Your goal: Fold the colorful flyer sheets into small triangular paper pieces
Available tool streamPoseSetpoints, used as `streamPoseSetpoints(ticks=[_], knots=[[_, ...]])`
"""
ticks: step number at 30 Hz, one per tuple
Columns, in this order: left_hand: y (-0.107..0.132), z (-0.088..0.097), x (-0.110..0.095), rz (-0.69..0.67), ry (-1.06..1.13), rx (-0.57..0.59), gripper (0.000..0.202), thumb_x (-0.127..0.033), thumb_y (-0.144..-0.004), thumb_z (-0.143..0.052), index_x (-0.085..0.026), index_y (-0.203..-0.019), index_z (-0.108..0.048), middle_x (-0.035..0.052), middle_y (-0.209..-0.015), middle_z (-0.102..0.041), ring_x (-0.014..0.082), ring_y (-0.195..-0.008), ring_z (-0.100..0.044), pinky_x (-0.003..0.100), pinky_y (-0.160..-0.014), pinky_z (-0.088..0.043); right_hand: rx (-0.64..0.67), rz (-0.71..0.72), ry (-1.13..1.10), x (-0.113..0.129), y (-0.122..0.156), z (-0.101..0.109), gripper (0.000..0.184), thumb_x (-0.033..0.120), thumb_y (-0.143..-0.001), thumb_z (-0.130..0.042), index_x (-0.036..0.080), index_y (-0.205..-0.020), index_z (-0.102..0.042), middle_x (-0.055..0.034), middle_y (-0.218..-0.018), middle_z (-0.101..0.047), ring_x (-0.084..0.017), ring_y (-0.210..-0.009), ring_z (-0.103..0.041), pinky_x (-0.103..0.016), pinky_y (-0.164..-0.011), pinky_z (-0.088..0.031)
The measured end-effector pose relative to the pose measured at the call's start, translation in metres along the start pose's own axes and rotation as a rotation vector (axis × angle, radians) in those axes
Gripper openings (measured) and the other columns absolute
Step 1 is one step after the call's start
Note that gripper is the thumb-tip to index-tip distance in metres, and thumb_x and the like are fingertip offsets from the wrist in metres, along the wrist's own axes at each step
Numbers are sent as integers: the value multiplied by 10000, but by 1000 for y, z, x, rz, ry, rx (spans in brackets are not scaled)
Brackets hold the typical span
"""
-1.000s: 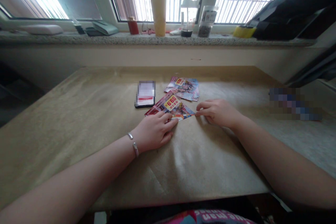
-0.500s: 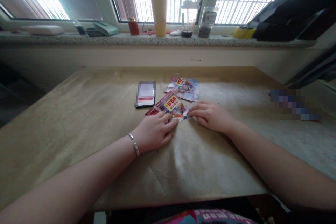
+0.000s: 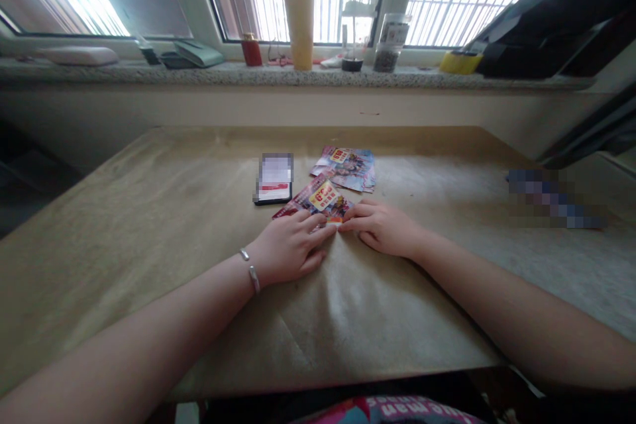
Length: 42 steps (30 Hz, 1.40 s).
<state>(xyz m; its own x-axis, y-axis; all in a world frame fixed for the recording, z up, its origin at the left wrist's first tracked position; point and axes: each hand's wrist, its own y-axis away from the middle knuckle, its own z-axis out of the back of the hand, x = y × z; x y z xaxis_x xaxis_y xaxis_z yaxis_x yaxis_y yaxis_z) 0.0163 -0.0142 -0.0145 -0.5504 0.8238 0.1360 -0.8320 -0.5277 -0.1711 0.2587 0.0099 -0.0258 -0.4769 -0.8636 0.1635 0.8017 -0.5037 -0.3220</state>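
Beige sheeting covers the table [image 3: 149, 232], a smooth ground on which loose paper could easily slip, and both hands are accordingly seen in contact with the paper. The phone [image 3: 274, 179], its display obscured, lies flat and serves as landmark. Just to the right of the phone, and nearer the person, lies the colourful leaflet [image 3: 322, 197], set obliquely with its yellow badge facing up. The left hand [image 3: 291, 245], on the near side of the phone, rests palm down, fingers slightly apart and laid over the leaflet's near edge; nothing appears to be grasped, and the posture suggests a weight that stops the sheet from sliding. The right hand [image 3: 377, 228], farther to the right of the phone, is narrow: its fingertips are gathered at the leaflet's near right edge, almost meeting the left index finger, as though pressing that margin while the sheet is steadied. Whether paper is pinched beneath the thumb is not discernible to an onlooker. Right of the phone, beyond the leaflet, a loosely fanned pile of similar leaflets [image 3: 350, 169] lies within easy reach, presumably placed so as not to crowd the hands. Well to the right of the phone lies a blurred object [image 3: 554, 199]. Beyond the phone, the stone sill [image 3: 228, 76] bears a tall drink cup [image 3: 299, 16] and a red container [image 3: 252, 50], probably set there to spare the paper any spills.
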Motion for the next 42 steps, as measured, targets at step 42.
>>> streamPoseSetpoints(ticks=[42], knots=[[6,22,26,-73,287,136,343,-186,-861,-437,-224,-1144,-627,50,-1193,-604,216,-1062,-538,374,-988,-410,18,20,75,-1,0,0,353,83,-840,-444,218,-1060,-686,-71,-991,-660,-186,-890,-530,-309,-781,-450]])
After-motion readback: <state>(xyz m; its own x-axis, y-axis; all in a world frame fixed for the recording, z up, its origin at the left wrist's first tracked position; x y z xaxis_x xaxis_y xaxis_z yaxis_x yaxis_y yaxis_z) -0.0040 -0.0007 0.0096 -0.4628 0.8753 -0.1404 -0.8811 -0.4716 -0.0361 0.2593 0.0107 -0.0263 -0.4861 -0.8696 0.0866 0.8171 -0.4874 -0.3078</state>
